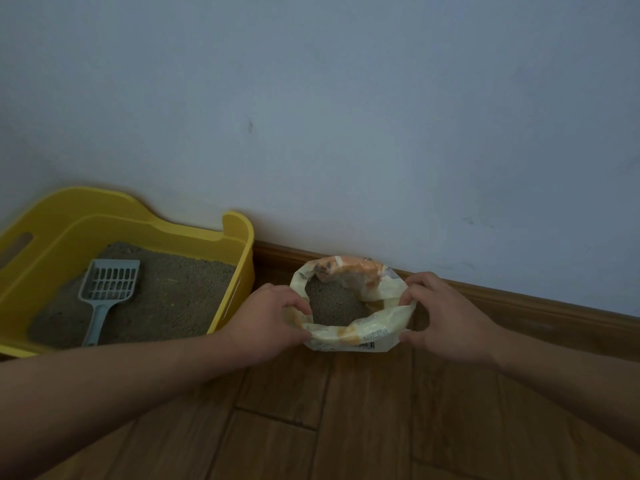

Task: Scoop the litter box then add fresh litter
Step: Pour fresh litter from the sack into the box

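Observation:
A yellow litter box [239, 271] stands on the floor at the left against the wall, filled with grey-brown litter [173, 299]. A pale blue slotted scoop [105, 292] lies on the litter, handle toward me. To the right of the box sits an open cream and orange litter bag [356, 336] with grey litter visible inside. My left hand [270, 320] pinches the bag's left rim. My right hand [443, 317] pinches the right rim. The bag's mouth is held wide between them.
A pale wall [346, 116] with a wooden baseboard [519, 299] runs behind the box and bag. Wooden plank floor [346, 427] stretches toward me, below my forearms.

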Demonstrator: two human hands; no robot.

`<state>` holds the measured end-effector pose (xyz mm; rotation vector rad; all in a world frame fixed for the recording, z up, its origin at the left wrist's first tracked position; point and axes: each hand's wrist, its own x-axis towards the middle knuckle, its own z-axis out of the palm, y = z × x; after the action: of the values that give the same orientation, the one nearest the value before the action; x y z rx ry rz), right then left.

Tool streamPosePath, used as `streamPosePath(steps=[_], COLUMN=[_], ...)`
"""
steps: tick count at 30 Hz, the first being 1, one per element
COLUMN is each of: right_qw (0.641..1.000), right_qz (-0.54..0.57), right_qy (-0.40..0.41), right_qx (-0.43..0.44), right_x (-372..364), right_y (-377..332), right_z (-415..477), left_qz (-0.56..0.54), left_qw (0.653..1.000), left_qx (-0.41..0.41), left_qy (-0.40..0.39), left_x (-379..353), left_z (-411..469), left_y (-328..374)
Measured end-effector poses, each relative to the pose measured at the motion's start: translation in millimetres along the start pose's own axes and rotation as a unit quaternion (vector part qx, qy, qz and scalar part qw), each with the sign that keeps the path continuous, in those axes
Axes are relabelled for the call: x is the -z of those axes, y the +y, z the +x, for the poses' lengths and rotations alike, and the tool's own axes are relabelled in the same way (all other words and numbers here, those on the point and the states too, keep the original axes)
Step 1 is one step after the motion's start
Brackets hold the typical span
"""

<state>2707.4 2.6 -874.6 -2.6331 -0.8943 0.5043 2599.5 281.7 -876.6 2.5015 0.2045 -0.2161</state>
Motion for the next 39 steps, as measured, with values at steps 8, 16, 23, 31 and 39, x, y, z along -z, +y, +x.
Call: streamPosePath(steps=[8,16,23,31,39], right_qw=[0.999,0.996,0.988,0.984,0.987], right_qz=[-0.031,-0.061,-0.101,-0.064,-0.025], right_qy=[0.008,-0.062,-0.115,-0.132,-0.099], right_qx=[0.043,0.023,-0.015,-0.102,-0.127], right_x=[20.8,65.9,130.5,216.5,263.6], right_y=[-23.1,-69.8,-148.5,-252.4,-326.6], right_z=[19.2,18.4,-18.8,-64.3,-90.7], left_qz=[-0.007,0.147,0.199,0.189,0.207], left_qw=[0.997,0.983,0.972,0.968,0.966], left_qx=[-0.079,-0.098,-0.057,-0.005,0.027], left_qy=[0.002,-0.040,-0.110,-0.164,-0.153], left_x=[21.5,93.0,170.9,284.5,354.3], left_z=[11.7,5.8,-46.9,-102.7,-152.1], left_y=[2.0,30.1,52.0,114.1,131.5])
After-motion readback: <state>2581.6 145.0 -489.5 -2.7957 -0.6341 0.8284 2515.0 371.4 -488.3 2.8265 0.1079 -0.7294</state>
